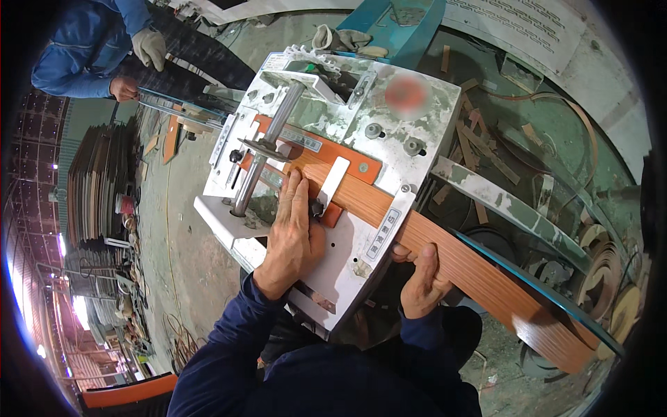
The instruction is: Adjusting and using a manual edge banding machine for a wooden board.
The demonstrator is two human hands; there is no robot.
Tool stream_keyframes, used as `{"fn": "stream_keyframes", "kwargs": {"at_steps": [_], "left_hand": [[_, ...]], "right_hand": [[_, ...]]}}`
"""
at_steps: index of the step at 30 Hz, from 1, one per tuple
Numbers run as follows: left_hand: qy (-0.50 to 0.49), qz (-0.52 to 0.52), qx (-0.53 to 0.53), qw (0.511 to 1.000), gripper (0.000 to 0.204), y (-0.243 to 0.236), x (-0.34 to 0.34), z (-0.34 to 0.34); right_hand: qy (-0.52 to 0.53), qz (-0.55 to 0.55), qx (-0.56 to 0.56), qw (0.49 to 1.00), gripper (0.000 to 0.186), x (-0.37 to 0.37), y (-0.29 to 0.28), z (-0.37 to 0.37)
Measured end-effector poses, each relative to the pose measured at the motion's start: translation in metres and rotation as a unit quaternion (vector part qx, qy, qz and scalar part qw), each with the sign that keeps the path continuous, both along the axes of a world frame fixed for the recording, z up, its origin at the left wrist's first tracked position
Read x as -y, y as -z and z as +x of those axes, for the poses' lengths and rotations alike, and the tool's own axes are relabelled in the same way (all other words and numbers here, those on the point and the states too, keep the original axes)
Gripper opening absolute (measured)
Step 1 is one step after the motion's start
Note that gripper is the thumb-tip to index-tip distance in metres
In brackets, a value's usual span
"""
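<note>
A long orange-brown wood-grain strip runs across the white bench machine and droops off its right side, its end bending downward. My left hand lies on the machine with fingers stretched out, the fingertips at the strip's near edge beside the metal shaft with its round disc. My right hand grips the near edge of the strip just off the machine's right side; its lower fingers are partly hidden under the strip. A white flat bar crosses over the strip, with orange guide pieces alongside.
At the far left a person in blue, one hand gloved, holds a thin strip beyond the machine. Work gloves lie behind it, near a teal bin. Offcuts and coiled banding litter the right. Stacked boards stand left.
</note>
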State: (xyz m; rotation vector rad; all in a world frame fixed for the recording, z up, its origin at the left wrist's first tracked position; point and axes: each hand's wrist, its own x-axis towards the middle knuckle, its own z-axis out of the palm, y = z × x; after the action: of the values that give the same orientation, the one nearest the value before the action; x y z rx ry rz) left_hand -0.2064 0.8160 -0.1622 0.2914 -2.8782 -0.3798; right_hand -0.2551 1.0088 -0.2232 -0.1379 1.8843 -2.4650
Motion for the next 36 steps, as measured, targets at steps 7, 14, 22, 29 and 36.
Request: {"fn": "stream_keyframes", "kwargs": {"at_steps": [7, 14, 22, 29, 36], "left_hand": [[-0.014, 0.007, -0.022, 1.0, 0.069, 0.007, -0.003, -0.002], [-0.026, 0.008, -0.029, 0.999, 0.067, 0.006, -0.007, -0.008], [-0.022, 0.016, -0.051, 0.998, 0.066, 0.007, -0.004, -0.002], [-0.003, 0.034, -0.098, 0.995, 0.067, 0.009, -0.002, 0.004], [0.014, 0.057, -0.141, 0.988, 0.063, 0.011, 0.003, 0.014]], "right_hand": [[-0.02, 0.006, 0.003, 1.0, 0.029, 0.007, -0.002, -0.001], [-0.025, 0.076, -0.054, 0.995, 0.032, 0.012, 0.022, 0.001], [0.05, -0.021, 0.055, 0.997, 0.031, 0.002, 0.025, 0.009], [0.041, -0.063, 0.003, 0.997, 0.032, -0.002, 0.017, 0.004], [0.052, -0.067, 0.028, 0.996, 0.035, 0.001, 0.005, 0.006]]}}
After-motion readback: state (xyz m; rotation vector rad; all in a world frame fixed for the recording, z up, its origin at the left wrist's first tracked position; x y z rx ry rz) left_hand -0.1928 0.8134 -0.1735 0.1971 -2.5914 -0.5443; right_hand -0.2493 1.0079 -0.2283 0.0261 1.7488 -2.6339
